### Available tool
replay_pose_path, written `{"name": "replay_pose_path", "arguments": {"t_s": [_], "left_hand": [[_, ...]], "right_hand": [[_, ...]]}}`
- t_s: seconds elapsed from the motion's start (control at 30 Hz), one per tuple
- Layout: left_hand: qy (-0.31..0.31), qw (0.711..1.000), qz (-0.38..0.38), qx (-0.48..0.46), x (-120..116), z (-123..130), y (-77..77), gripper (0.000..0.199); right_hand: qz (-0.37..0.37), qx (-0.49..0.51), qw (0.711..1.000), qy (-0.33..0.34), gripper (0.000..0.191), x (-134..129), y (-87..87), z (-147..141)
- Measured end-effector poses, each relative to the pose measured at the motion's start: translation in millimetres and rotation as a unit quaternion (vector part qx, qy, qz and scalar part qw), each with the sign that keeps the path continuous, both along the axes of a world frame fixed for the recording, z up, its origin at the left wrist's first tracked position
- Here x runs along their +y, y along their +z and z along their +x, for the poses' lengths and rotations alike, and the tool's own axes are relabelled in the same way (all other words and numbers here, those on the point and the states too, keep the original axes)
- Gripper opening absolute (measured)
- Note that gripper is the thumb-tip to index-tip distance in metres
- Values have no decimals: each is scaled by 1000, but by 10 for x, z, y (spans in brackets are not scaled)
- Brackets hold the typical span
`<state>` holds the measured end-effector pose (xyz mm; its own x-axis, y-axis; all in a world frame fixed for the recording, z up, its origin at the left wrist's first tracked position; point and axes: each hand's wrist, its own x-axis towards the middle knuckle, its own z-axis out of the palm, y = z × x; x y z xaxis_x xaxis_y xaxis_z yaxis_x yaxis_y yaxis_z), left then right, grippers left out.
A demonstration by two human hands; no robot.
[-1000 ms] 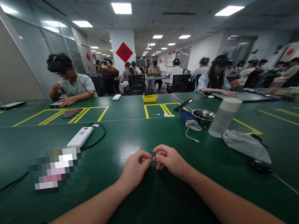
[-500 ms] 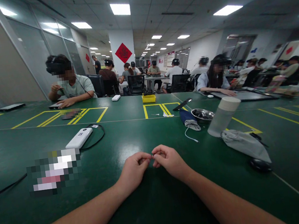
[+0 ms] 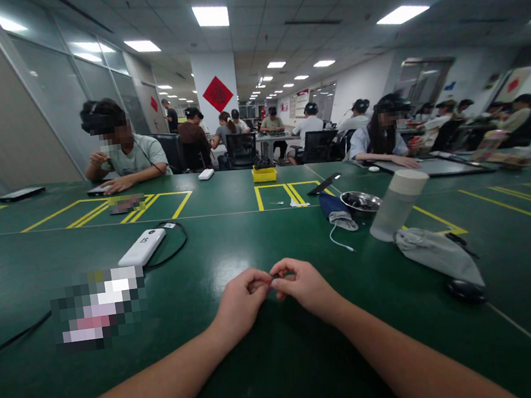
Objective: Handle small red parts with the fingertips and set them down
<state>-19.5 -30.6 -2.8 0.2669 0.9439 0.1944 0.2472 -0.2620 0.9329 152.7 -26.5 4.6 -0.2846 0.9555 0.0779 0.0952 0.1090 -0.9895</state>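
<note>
Above the green table (image 3: 287, 366), my left hand (image 3: 243, 298) and my right hand (image 3: 301, 284) meet at their fingertips. Thumb and fingers of each are pinched together. Something small and dark seems to sit between the fingertips, but it is too small to name. A white power bank (image 3: 142, 248) with a black cable lies beyond my left hand. On the far side of my right hand are a blue and grey pouch (image 3: 338, 212) with a white cable end and a metal bowl (image 3: 360, 201) holding dark small pieces.
To the right stand a frosted bottle (image 3: 396, 208), a grey cloth pouch (image 3: 436, 255) and a black mouse (image 3: 466, 290). A yellow box (image 3: 264, 174) sits at the table's far edge. Two people (image 3: 124, 146) (image 3: 386, 127) work across the table. Yellow tape (image 3: 258, 198) marks its surface.
My fingers have shifted slightly at the tips, still pinched together. The whole view has moved a little; the objects on the table stay in place.
</note>
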Motion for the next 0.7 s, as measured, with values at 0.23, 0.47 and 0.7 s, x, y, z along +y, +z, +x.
{"name": "replay_pose_path", "arguments": {"t_s": [0.23,0.47,0.7], "left_hand": [[-11,1000,-11,-23,-6,17,23,16],[-2,1000,16,14,5,8,-11,16],[6,999,23,29,-3,12,36,21]], "right_hand": [[-78,42,996,13,25,0,-48,-10],[-59,8,998,17,24,3,-31,6],[-52,7,998,22,23,-8,-4,1]]}}
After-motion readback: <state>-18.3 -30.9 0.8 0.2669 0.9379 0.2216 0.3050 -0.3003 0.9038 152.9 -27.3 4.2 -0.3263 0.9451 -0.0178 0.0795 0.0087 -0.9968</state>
